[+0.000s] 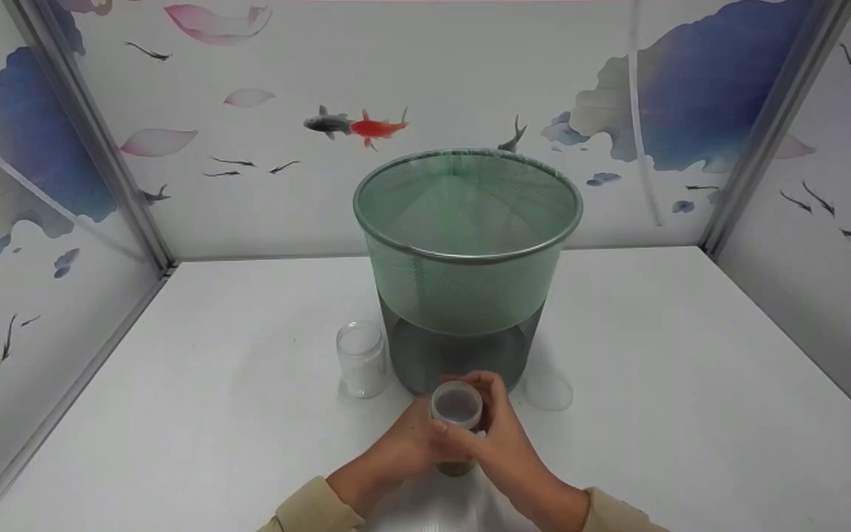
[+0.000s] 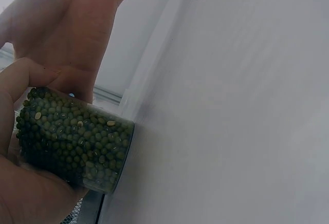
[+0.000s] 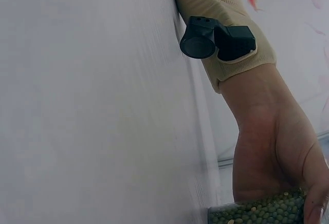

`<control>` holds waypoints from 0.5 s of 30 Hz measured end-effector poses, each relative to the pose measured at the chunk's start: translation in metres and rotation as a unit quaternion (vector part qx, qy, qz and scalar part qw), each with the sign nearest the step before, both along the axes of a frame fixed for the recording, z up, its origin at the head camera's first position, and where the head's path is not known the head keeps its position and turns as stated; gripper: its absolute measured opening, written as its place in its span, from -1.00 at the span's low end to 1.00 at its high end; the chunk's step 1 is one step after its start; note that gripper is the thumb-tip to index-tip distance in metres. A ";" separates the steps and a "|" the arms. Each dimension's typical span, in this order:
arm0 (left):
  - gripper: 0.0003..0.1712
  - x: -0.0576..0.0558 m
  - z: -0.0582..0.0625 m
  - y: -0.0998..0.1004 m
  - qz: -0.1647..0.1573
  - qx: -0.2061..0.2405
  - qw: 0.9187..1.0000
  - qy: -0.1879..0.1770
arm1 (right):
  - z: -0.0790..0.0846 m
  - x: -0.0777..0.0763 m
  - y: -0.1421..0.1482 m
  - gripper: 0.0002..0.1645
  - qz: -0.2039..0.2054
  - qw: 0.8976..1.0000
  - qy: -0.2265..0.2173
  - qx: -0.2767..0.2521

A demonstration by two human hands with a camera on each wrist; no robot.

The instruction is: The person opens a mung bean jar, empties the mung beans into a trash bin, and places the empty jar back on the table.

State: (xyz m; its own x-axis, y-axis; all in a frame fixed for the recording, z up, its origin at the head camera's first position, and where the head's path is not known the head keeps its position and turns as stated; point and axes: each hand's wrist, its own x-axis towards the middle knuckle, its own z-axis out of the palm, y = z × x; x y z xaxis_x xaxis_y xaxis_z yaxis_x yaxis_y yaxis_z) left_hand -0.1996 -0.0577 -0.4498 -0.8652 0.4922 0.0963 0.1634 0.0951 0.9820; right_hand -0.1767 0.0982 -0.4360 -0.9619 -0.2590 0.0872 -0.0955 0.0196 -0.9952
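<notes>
A clear jar (image 2: 77,142) of green mung beans is held between both hands near the front of the table. Its round top (image 1: 457,403), with a pale rim, faces up in the head view. My left hand (image 1: 414,440) wraps the jar from the left. From the other side my right hand (image 1: 503,443) grips it near the top, thumb across the front and fingers curled behind. The beans show through the jar's wall in both wrist views. In the left wrist view the jar's base is close to the white tabletop (image 2: 231,106).
Behind the hands stands a tall mesh wastebasket (image 1: 462,355) lined with a green bag (image 1: 470,292). A second clear jar (image 1: 361,362), without beans, is left of it. To the right lies a clear round disc (image 1: 549,391). Printed panels (image 1: 248,199) enclose the table.
</notes>
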 end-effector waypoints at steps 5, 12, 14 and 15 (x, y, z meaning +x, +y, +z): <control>-0.29 -0.001 0.000 0.000 -0.006 -0.010 1.000 0.007 | 0.001 0.001 0.000 -0.24 0.002 1.000 0.000 0.001; -0.30 -0.002 0.002 -0.001 -0.012 -0.039 0.999 0.023 | 0.002 0.002 -0.001 -0.24 0.000 1.000 0.002 0.008; -0.30 -0.002 0.001 -0.001 -0.011 -0.039 0.999 0.025 | 0.002 0.002 -0.001 -0.24 0.000 1.000 0.007 0.011; -0.30 -0.002 0.001 -0.001 -0.010 -0.037 0.999 0.026 | 0.002 0.002 -0.001 -0.23 0.001 1.000 0.009 0.011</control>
State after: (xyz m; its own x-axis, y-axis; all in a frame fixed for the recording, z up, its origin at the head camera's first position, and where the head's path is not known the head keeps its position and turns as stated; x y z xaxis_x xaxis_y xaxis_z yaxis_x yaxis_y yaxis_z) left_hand -0.2016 -0.0585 -0.4485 -0.8496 0.5174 0.1028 0.2162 0.1637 0.9625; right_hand -0.1751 0.0973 -0.4340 -0.9598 -0.2626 0.0991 -0.1138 0.0413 -0.9926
